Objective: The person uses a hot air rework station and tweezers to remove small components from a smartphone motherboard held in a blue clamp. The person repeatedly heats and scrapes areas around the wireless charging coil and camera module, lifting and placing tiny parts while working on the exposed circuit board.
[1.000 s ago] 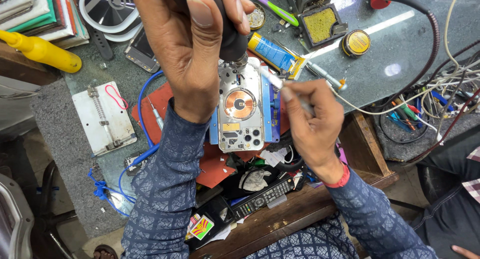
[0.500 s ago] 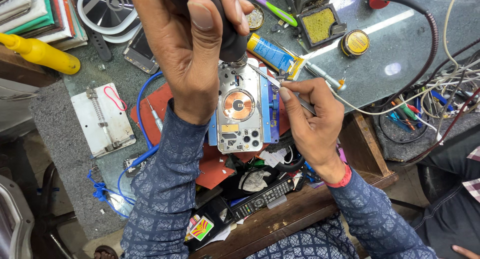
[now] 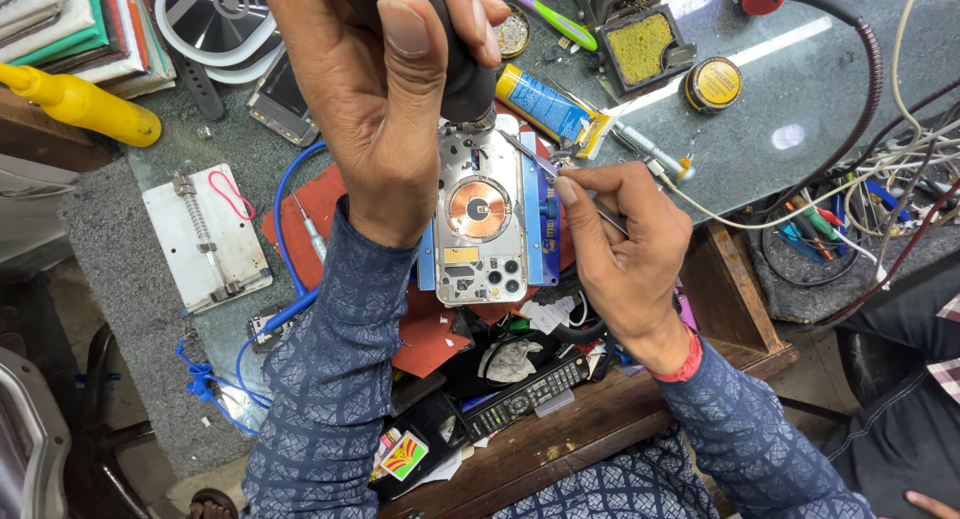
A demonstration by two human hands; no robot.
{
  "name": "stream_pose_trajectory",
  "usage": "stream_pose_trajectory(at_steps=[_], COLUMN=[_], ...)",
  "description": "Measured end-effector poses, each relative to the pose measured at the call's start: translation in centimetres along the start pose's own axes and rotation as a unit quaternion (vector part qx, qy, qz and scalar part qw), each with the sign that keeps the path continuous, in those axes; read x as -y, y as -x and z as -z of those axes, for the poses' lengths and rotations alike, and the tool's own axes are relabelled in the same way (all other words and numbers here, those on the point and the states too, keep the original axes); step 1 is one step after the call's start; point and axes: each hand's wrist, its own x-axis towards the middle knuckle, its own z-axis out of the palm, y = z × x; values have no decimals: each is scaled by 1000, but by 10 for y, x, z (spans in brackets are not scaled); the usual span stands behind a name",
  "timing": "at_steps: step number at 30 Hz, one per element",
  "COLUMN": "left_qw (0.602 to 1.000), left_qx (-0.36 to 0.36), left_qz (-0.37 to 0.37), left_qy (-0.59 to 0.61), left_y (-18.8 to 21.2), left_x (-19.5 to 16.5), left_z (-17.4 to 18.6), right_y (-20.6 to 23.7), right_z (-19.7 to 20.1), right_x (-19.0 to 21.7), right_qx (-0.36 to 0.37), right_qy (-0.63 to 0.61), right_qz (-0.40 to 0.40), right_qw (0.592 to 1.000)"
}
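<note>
An opened silver phone back (image 3: pixel 482 229) with a copper coil lies in a blue clamp holder on a red mat (image 3: pixel 320 199). My left hand (image 3: pixel 385 99) grips a black hot-air handle (image 3: pixel 462 64), its nozzle pointing down at the phone's top edge. My right hand (image 3: pixel 615 254) pinches thin metal tweezers (image 3: pixel 535 159), whose tips touch the phone's upper right corner. A dark hose (image 3: pixel 870 49) runs off to the right from the handle.
Around the phone lie a blue-and-yellow tube (image 3: pixel 545 104), a yellow sponge tray (image 3: pixel 640 47), a round tin (image 3: pixel 715 82), a white hinged jig (image 3: pixel 205 234), a yellow bottle (image 3: pixel 85 107) and a remote control (image 3: pixel 525 389). Tangled wires (image 3: pixel 850 209) fill the right. Another person's leg (image 3: pixel 920 379) is at the lower right.
My right hand has edged slightly up and left, bringing the tweezers closer to the phone's upper right corner. The left hand and handle stay in place.
</note>
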Motion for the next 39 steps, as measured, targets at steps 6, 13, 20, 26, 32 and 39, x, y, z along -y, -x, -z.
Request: stream_pose_trajectory(at_steps=[6, 13, 20, 26, 32, 39], left_qw=[1000, 1000, 1000, 1000, 1000, 1000], left_qx=[5, 6, 6, -1, 7, 11], left_qz=[-5, -6, -1, 6, 1, 3], left_qy=[-9, 5, -8, 9, 8, 6], left_y=[-1, -1, 0, 2, 0, 1], left_x=[-1, -2, -2, -4, -2, -3], left_z=[1, 0, 0, -2, -3, -3], right_y=[3, 2, 6, 4, 2, 5], right_z=[-4, -6, -2, -1, 8, 3], right_x=[-4, -17, -9, 0, 8, 12], right_qx=[-25, -69, -16, -7, -7, -26], right_qy=[55, 26, -49, -56, 20, 51], right_qz=[76, 54, -4, -22, 0, 32], right_qw=[995, 996, 999, 998, 1000, 998])
